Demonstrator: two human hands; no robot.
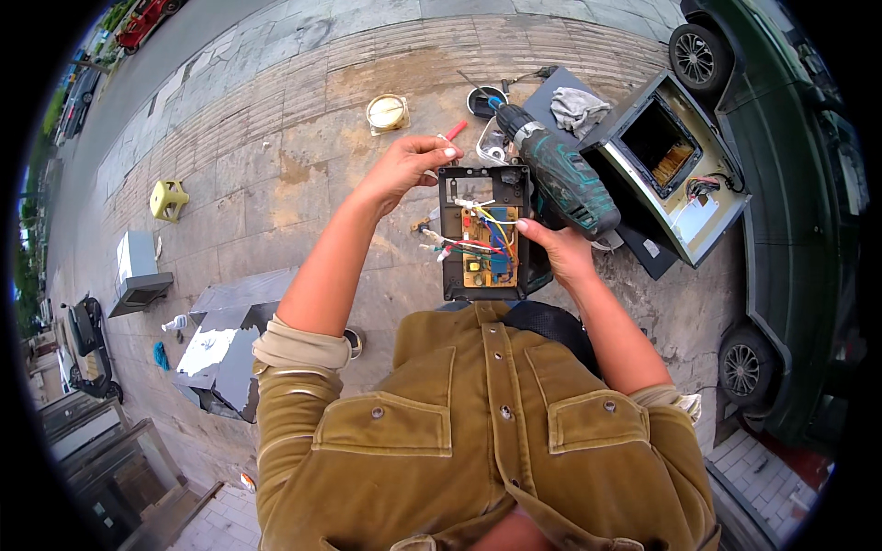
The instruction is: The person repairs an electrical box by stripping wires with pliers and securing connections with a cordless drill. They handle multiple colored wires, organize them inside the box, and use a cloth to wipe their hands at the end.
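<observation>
A black plastic control panel [447,220] faces me with its inner side up, above the ground. It carries a tan circuit board [474,260] with a blue part and loose coloured wires [459,243] ending in white connectors. My right hand [562,253] grips the panel's right edge, its thumb on the rim. At the panel's upper left corner, my left hand [411,170] has its fingers pinched; anything between them is too small to make out. A teal and black power drill [565,174] is just beyond my right hand, its handle hidden.
An opened microwave oven casing [614,147] sits at the right, near a grey cloth [579,112] and a parked dark green vehicle [795,230]. Beyond my hands are a red-handled tool [456,130] and a round cream part [387,112]. A yellow stool [168,199] and metal casings [220,354] stand left.
</observation>
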